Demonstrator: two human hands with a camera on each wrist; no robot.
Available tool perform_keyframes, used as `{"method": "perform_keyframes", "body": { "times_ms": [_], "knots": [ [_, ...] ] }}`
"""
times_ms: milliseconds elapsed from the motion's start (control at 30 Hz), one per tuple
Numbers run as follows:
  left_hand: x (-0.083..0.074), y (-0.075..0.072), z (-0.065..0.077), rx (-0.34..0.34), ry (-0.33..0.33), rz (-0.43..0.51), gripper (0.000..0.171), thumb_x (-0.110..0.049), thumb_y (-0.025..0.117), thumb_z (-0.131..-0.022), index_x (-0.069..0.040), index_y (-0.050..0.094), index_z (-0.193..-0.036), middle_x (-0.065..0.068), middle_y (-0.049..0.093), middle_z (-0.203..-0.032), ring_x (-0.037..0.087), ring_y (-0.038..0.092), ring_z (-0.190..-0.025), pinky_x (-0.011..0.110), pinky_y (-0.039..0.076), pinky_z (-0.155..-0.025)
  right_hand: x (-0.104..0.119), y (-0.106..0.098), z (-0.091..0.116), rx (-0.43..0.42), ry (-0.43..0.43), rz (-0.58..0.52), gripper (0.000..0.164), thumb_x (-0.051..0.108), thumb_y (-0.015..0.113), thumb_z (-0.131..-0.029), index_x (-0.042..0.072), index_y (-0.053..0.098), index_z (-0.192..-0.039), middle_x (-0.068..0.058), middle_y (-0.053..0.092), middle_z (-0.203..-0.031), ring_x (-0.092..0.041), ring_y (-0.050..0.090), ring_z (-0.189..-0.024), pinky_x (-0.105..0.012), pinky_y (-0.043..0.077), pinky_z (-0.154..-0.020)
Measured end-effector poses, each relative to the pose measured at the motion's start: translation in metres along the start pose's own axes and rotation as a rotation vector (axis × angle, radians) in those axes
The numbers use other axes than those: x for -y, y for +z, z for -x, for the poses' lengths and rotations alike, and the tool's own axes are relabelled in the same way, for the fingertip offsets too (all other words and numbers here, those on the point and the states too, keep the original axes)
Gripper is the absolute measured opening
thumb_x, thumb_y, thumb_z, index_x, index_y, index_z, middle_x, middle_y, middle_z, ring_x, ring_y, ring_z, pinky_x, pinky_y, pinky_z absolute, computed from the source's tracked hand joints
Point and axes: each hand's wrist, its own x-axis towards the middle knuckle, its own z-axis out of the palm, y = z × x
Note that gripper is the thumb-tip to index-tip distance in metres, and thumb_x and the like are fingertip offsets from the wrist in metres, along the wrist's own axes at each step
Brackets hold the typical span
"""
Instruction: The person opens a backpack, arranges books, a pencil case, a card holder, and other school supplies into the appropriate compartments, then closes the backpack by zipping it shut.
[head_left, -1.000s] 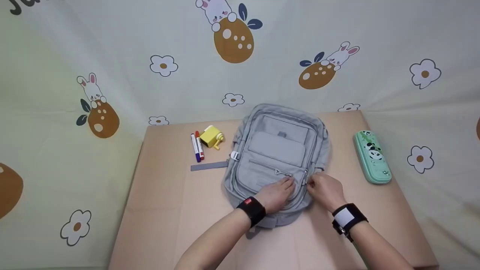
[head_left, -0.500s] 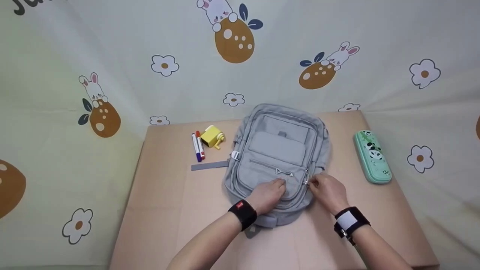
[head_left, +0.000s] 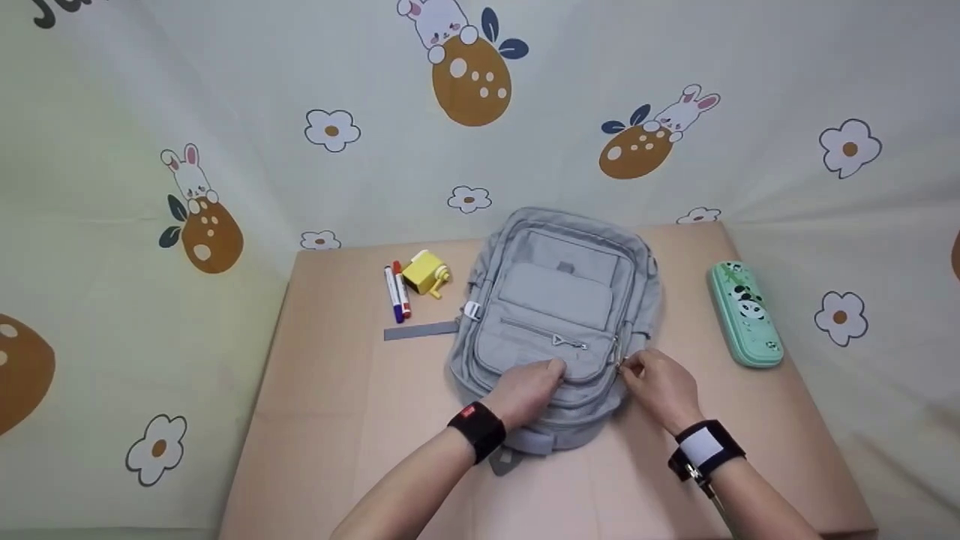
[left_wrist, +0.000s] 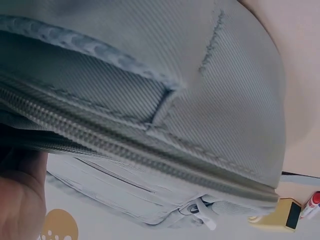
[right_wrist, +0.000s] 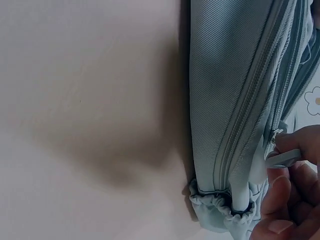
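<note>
A grey backpack (head_left: pixel 555 296) lies front side up on the table. My left hand (head_left: pixel 529 390) grips the lower edge of its front pocket, thumb on top and the other fingers out of sight. In the left wrist view, the pocket's zipper (left_wrist: pixel 107 142) gapes beside the left hand (left_wrist: pixel 20 205). At the bag's right side, my right hand (head_left: pixel 664 386) pinches a zipper pull (right_wrist: pixel 284 159), a flat grey tab between thumb and finger. Close to the pull, the right wrist view shows the slider on its zipper track.
Left of the bag lie two markers (head_left: pixel 397 292), a yellow box-shaped thing with a crank (head_left: pixel 425 273) and a grey strap (head_left: pixel 420 331). A mint panda pencil case (head_left: pixel 745 313) is at the table's right. A patterned cloth (head_left: pixel 555 150) hangs behind.
My left hand has slid down and left from lying flat on the front pocket to gripping its edge, which now stands raised. The right hand has shifted slightly down with the zipper pull.
</note>
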Motion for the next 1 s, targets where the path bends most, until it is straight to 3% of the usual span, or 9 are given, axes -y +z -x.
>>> {"method": "perform_keyframes", "body": {
  "times_ms": [200, 667, 867, 1000],
  "knots": [
    [0.000, 0.000, 0.000, -0.009, -0.020, 0.033, 0.013, -0.024, 0.044, -0.110, -0.013, 0.049, -0.103, -0.005, 0.052, -0.073, 0.017, 0.060, -0.068, 0.033, 0.050, -0.061, 0.004, -0.002, 0.008, 0.052, 0.043, -0.051, 0.006, 0.016, 0.077, -0.084, 0.014, 0.072, -0.082, 0.002, 0.066, -0.079, -0.019, 0.063, -0.071, -0.041, 0.050, -0.064],
    [0.000, -0.002, 0.000, -0.017, -0.031, 0.037, 0.013, -0.024, 0.046, -0.109, -0.014, 0.049, -0.101, -0.005, 0.051, -0.073, 0.016, 0.057, -0.067, 0.032, 0.049, -0.062, 0.031, 0.002, 0.032, 0.155, 0.037, -0.149, 0.011, 0.012, 0.077, -0.080, 0.019, 0.069, -0.078, 0.009, 0.063, -0.075, -0.011, 0.058, -0.068, -0.033, 0.048, -0.063],
    [0.001, 0.000, 0.000, -0.027, -0.029, 0.045, 0.013, -0.025, 0.048, -0.108, -0.016, 0.047, -0.099, -0.005, 0.047, -0.073, 0.016, 0.054, -0.068, 0.032, 0.047, -0.063, 0.038, 0.005, 0.034, 0.168, 0.015, -0.152, 0.010, 0.011, 0.078, -0.079, 0.018, 0.070, -0.078, 0.010, 0.063, -0.076, -0.010, 0.058, -0.069, -0.033, 0.050, -0.065],
    [0.001, 0.000, 0.001, -0.016, -0.023, 0.018, 0.012, -0.024, 0.051, -0.108, -0.015, 0.052, -0.099, -0.006, 0.053, -0.076, 0.017, 0.058, -0.070, 0.032, 0.049, -0.064, 0.037, 0.006, 0.035, 0.170, 0.022, -0.161, 0.011, 0.012, 0.079, -0.079, 0.019, 0.071, -0.078, 0.011, 0.063, -0.077, -0.009, 0.059, -0.069, -0.033, 0.050, -0.066]
  ]
}}
